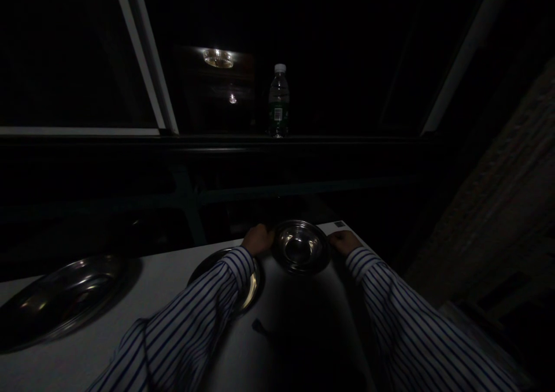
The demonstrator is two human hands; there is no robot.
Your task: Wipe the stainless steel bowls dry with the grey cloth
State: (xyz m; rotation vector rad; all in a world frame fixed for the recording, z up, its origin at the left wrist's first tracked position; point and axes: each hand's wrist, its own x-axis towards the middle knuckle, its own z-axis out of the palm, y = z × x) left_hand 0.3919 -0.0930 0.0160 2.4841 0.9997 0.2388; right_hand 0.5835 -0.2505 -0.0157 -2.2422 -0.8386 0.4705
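A shiny metal bowl (299,244) with a wide rim is at the far right part of the white table (169,276). At its left rim, my left hand (259,240) is closed with the fingers curled. On the opposite side, my right hand (344,241) pinches the right rim. Both hands appear to grip the bowl between them, though the dim light hides the fingertips. Partly covered by my left striped sleeve is a round metal plate or bowl (252,294). A small dark object (260,326), too dim to name, is on the table nearer to me.
A large metal dish (73,294) occupies the left of the table. Beyond the table, a plastic bottle (278,103) with a white cap stands on a dark ledge by the window. A ceiling lamp shows as a reflection in the glass. A patterned curtain (498,178) hangs at right.
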